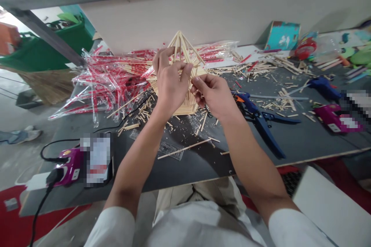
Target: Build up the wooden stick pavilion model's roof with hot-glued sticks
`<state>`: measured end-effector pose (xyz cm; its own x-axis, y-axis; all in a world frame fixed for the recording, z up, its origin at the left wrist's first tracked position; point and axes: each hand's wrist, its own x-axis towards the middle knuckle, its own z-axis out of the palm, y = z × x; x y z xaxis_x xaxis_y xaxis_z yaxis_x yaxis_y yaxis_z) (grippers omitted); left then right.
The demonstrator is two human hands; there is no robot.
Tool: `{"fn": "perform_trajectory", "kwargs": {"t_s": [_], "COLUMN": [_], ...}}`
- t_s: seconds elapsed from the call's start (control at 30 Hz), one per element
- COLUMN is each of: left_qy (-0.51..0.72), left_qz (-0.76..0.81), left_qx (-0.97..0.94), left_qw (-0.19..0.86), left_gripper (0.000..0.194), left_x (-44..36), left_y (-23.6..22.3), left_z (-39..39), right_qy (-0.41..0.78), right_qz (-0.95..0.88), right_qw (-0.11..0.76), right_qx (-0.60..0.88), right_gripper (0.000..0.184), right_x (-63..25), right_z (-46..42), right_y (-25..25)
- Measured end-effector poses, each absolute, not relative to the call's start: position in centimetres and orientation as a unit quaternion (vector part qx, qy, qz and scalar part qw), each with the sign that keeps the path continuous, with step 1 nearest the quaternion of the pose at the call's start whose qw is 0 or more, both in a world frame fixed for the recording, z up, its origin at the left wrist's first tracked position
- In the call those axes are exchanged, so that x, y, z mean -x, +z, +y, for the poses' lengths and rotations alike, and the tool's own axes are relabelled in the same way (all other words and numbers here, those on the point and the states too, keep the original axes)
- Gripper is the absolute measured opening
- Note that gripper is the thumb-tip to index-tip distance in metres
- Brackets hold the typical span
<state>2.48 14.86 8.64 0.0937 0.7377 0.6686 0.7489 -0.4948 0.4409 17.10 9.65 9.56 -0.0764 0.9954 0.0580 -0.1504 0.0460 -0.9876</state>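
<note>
A model built of thin wooden sticks [186, 109] stands on the dark table, its sticks rising to a pointed peak [179, 35]. My left hand [171, 81] reaches into its upper part, fingers bent, with thumb and forefinger closed on one of the sticks. Close beside it, my right hand [216, 94] pinches a thin stick between thumb and forefinger, its other fingers curled. My hands hide much of the model's middle. Just right of my right hand lies a blue glue gun [256, 115]. A loose stick [185, 149] lies nearer to me.
Red-and-clear plastic packs of sticks [107, 81] spread at the left. A phone [98, 160] lies by a purple power socket [69, 166] with cables. Stick scraps litter the table. A second blue glue gun [324, 87] and another purple socket [337, 117] are at the right.
</note>
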Motion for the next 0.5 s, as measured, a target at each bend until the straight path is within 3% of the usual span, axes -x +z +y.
{"fn": "perform_trajectory", "kwargs": {"t_s": [0.27,0.5], "left_qy": [-0.502,-0.506], "left_qz": [-0.497,-0.492], "left_qx": [0.706,0.707], "left_qw": [-0.042,-0.049], "left_gripper": [0.014,0.012], "left_x": [-2.7,-2.7], "left_y": [9.6,9.8], "left_z": [13.4,13.4], "right_qy": [0.550,0.548], "right_qz": [-0.495,-0.496], "right_qw": [0.532,0.531], "right_qx": [0.412,0.414], "right_gripper": [0.031,0.023], "right_x": [-17.1,-17.1], "right_z": [9.8,9.7], "right_y": [9.5,9.6]}}
